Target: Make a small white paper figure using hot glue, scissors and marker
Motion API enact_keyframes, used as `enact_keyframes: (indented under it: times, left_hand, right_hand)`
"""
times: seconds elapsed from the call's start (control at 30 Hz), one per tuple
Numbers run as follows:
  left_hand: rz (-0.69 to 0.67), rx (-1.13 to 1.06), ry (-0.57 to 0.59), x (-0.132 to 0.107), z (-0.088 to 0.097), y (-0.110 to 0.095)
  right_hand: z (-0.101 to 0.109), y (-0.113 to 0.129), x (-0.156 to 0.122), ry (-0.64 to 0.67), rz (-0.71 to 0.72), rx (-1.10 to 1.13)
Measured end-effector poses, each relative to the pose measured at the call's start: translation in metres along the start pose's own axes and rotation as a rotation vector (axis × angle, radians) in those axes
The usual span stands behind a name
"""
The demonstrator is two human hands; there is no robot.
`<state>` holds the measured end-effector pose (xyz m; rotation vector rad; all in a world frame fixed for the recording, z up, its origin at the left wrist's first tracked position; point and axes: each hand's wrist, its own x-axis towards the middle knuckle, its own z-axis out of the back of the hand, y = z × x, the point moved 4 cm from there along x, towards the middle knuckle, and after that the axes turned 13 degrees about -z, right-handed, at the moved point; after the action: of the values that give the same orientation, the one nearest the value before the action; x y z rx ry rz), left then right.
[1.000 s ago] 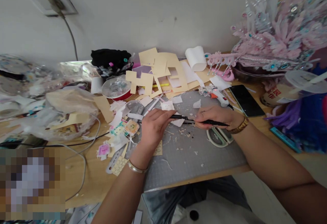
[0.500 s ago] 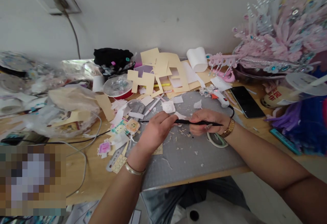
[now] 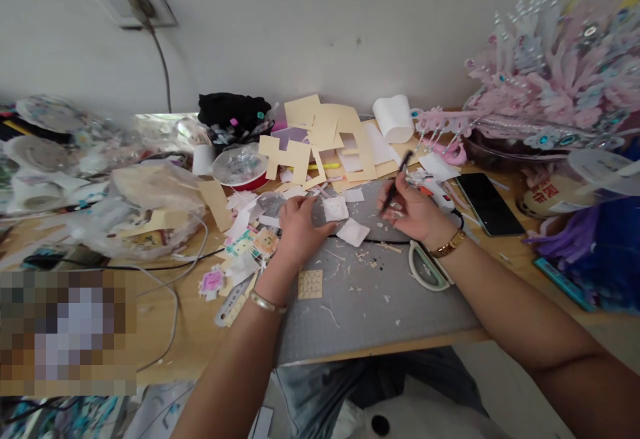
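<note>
My right hand point(image 3: 413, 209) grips a slim black pen point(image 3: 395, 189), tilted, its upper end leaning right. My left hand point(image 3: 304, 225) is low over the grey cutting mat point(image 3: 345, 319), thumb and fingers apart, holding nothing that I can see. Just right of its fingers lies a small white padded square point(image 3: 335, 209) with faint dots. By the thumb tip is another white piece point(image 3: 353, 232); whether the thumb touches it I cannot tell. A small cream card with a round pattern point(image 3: 310, 284) lies below my left hand. Scissors with pale handles point(image 3: 429, 267) rest beside my right wrist.
Cut cream cardboard point(image 3: 325, 129) is heaped at the back. A glue gun point(image 3: 439, 193) lies partly behind my right hand, left of a black phone point(image 3: 490, 203). A lidded drink cup point(image 3: 550, 189) stands right. Coloured drawn cutouts point(image 3: 265, 241), plastic bags point(image 3: 145, 209) and cables crowd the left.
Both hands were on the black pen, held level between them. My left hand has let go and moved left, opening beside the white pieces; the right has raised and tilted the pen.
</note>
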<state>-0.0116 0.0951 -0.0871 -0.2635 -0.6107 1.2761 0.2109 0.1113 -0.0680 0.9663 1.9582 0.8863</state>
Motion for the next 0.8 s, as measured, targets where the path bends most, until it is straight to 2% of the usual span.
enact_keyframes:
  times: [0.1, 0.23, 0.37, 0.47, 0.57, 0.8]
  left_hand:
    - [0.059, 0.027, 0.073, 0.009, -0.001, -0.004]
    - [0.112, 0.013, 0.117, 0.017, -0.003, -0.005]
    - [0.085, -0.014, 0.054, 0.015, -0.006, -0.003]
    - [-0.023, -0.048, 0.003, 0.013, -0.006, -0.007]
    - [-0.1, -0.093, 0.002, 0.013, -0.006, -0.014]
    - [-0.067, -0.268, -0.061, 0.014, -0.007, -0.013]
  right_hand:
    - [0.004, -0.008, 0.005, -0.155, 0.072, 0.01]
    - [0.002, -0.014, 0.006, -0.269, 0.15, -0.121]
    - [0.002, -0.018, 0.006, -0.324, 0.225, -0.27]
    - [0.003, -0.02, 0.007, -0.354, 0.312, -0.391]
    - [0.002, -0.019, 0.004, -0.365, 0.397, -0.507]
    - [-0.002, -0.013, -0.007, -0.475, 0.54, -0.695]
